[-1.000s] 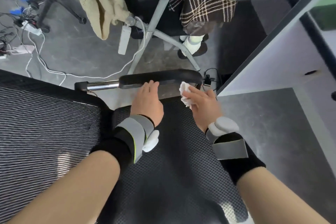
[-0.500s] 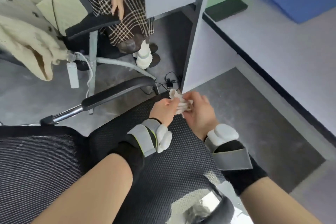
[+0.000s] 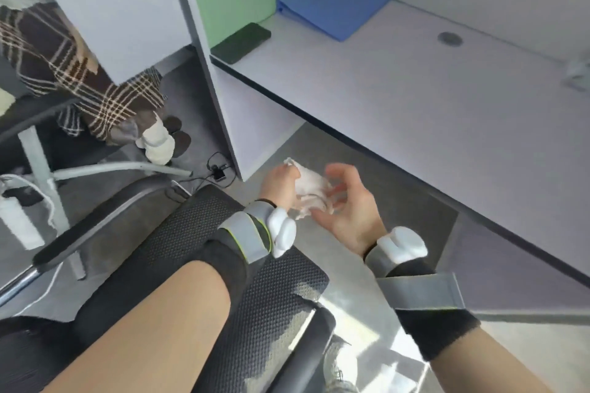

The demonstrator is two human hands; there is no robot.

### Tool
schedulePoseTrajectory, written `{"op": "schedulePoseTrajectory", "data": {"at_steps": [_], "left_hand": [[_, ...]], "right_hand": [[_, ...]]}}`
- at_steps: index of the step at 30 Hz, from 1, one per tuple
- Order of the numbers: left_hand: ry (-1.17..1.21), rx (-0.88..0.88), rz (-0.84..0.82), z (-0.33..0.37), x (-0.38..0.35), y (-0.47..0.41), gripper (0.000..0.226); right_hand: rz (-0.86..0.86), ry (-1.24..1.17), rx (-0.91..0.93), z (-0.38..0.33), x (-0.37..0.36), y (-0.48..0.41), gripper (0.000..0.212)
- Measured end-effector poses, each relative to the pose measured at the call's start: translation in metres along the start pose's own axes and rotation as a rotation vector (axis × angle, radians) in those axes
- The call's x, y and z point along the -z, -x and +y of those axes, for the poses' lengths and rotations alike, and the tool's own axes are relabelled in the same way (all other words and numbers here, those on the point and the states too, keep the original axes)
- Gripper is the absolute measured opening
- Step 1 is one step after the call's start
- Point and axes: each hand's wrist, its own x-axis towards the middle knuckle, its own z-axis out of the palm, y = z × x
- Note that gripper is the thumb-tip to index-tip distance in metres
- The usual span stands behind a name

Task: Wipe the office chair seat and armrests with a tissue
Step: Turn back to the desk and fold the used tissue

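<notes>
A crumpled white tissue (image 3: pixel 309 193) is held in the air between both hands, just past the front corner of the black mesh chair seat (image 3: pixel 204 252). My left hand (image 3: pixel 279 183) pinches its left side. My right hand (image 3: pixel 348 204) cups it from the right with fingers loosely spread. The far black armrest (image 3: pixel 99 220) runs along the seat's left side. The near armrest (image 3: pixel 306 351) shows at the bottom, under my forearms. Both wrists wear grey straps with white pods.
A white desk (image 3: pixel 431 112) fills the right, carrying a blue folder (image 3: pixel 332 6) and a dark phone (image 3: pixel 241 41). A divider panel (image 3: pixel 220 112) stands ahead. Another chair with a seated person's plaid skirt (image 3: pixel 64 67) is at the left, with cables (image 3: pixel 217 171) on the grey floor.
The view has swung right, toward the desk. Both hands lifted off the far armrest and came together on the tissue, moving right past the seat's front corner.
</notes>
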Motion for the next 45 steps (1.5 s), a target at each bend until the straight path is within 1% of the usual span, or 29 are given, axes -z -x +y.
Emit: {"op": "schedulePoseTrajectory", "data": {"at_steps": [1, 3, 5, 6, 7, 9, 11, 13, 14, 16, 17, 18, 20, 21, 22, 23, 24, 27, 28, 29, 31, 32, 33, 36, 37, 39, 41, 42, 45], "left_hand": [[0.035, 0.002, -0.002, 0.009, -0.008, -0.003, 0.016], [0.184, 0.079, 0.017, 0.018, -0.019, -0.009, 0.029], [0.281, 0.133, -0.004, 0.023, -0.032, -0.018, 0.033], [0.299, 0.128, -0.040, 0.034, -0.043, -0.022, 0.029], [0.305, 0.122, -0.073, 0.044, -0.053, -0.023, 0.023], [0.328, 0.118, -0.117, 0.057, -0.068, -0.029, 0.014], [0.349, 0.128, -0.136, 0.069, -0.086, -0.038, 0.020], [0.358, 0.137, -0.191, 0.081, -0.103, -0.046, 0.027], [0.333, 0.136, -0.217, 0.090, -0.111, -0.049, 0.029], [0.241, 0.103, -0.238, 0.105, -0.123, -0.055, 0.031], [0.191, 0.068, -0.243, 0.111, -0.130, -0.059, 0.031], [0.114, 0.020, -0.246, 0.117, -0.137, -0.064, 0.031], [-0.057, -0.104, -0.244, 0.124, -0.144, -0.068, 0.026], [-0.126, -0.152, -0.249, 0.128, -0.148, -0.070, 0.021], [-0.173, -0.184, -0.254, 0.132, -0.152, -0.072, 0.015], [-0.194, -0.208, -0.250, 0.133, -0.152, -0.073, 0.009], [-0.207, -0.224, -0.257, 0.135, -0.154, -0.075, 0.006], [-0.204, -0.192, -0.330, 0.143, -0.168, -0.082, 0.003], [-0.222, -0.193, -0.354, 0.144, -0.172, -0.083, 0.003], [-0.252, -0.206, -0.370, 0.145, -0.176, -0.085, 0.004], [-0.318, -0.238, -0.377, 0.149, -0.185, -0.086, 0.004], [-0.335, -0.241, -0.371, 0.150, -0.189, -0.087, 0.005], [-0.335, -0.236, -0.361, 0.152, -0.193, -0.088, 0.006], [-0.343, -0.198, -0.325, 0.159, -0.202, -0.090, 0.021], [-0.356, -0.186, -0.316, 0.160, -0.204, -0.091, 0.024], [-0.356, -0.142, -0.329, 0.161, -0.207, -0.092, 0.028], [-0.389, -0.106, -0.379, 0.161, -0.209, -0.092, 0.037], [-0.458, -0.126, -0.395, 0.160, -0.210, -0.092, 0.042], [-0.694, -0.294, -0.394, 0.158, -0.212, -0.089, 0.045]], "right_hand": [[0.044, -0.062, -0.040, 0.004, 0.013, 0.000, 0.063], [0.136, -0.203, -0.138, 0.014, 0.032, 0.000, 0.064], [0.159, -0.401, -0.284, 0.026, 0.047, -0.006, 0.054], [0.140, -0.498, -0.354, 0.035, 0.062, -0.011, 0.045], [0.086, -0.574, -0.402, 0.039, 0.073, -0.014, 0.043], [-0.042, -0.637, -0.443, 0.046, 0.090, -0.020, 0.056], [-0.090, -0.714, -0.429, 0.054, 0.107, -0.026, 0.060], [-0.114, -0.779, -0.410, 0.059, 0.126, -0.034, 0.054], [-0.108, -0.804, -0.408, 0.063, 0.135, -0.038, 0.056], [-0.096, -0.829, -0.432, 0.073, 0.152, -0.045, 0.079], [-0.082, -0.828, -0.443, 0.078, 0.161, -0.049, 0.086], [-0.071, -0.842, -0.453, 0.082, 0.170, -0.052, 0.079], [-0.076, -0.917, -0.478, 0.085, 0.184, -0.055, 0.042], [-0.064, -0.947, -0.495, 0.092, 0.193, -0.056, 0.028], [-0.043, -0.970, -0.507, 0.094, 0.201, -0.057, 0.023], [-0.038, -0.985, -0.508, 0.096, 0.204, -0.057, 0.026], [-0.031, -0.976, -0.513, 0.098, 0.209, -0.059, 0.036], [-0.016, -0.885, -0.546, 0.106, 0.227, -0.060, 0.081], [-0.003, -0.862, -0.547, 0.108, 0.233, -0.060, 0.090], [0.002, -0.878, -0.541, 0.110, 0.238, -0.059, 0.088], [-0.018, -0.978, -0.523, 0.120, 0.248, -0.057, 0.060], [-0.031, -1.015, -0.514, 0.122, 0.251, -0.055, 0.051], [-0.042, -1.038, -0.503, 0.126, 0.253, -0.053, 0.049], [-0.058, -1.086, -0.473, 0.134, 0.255, -0.048, 0.074], [-0.048, -1.118, -0.479, 0.136, 0.255, -0.047, 0.076], [0.015, -1.171, -0.524, 0.141, 0.252, -0.047, 0.063], [0.084, -1.132, -0.575, 0.141, 0.249, -0.049, 0.043], [0.104, -1.074, -0.603, 0.141, 0.247, -0.051, 0.037], [0.167, -0.826, -0.723, 0.140, 0.240, -0.057, 0.032]]}}
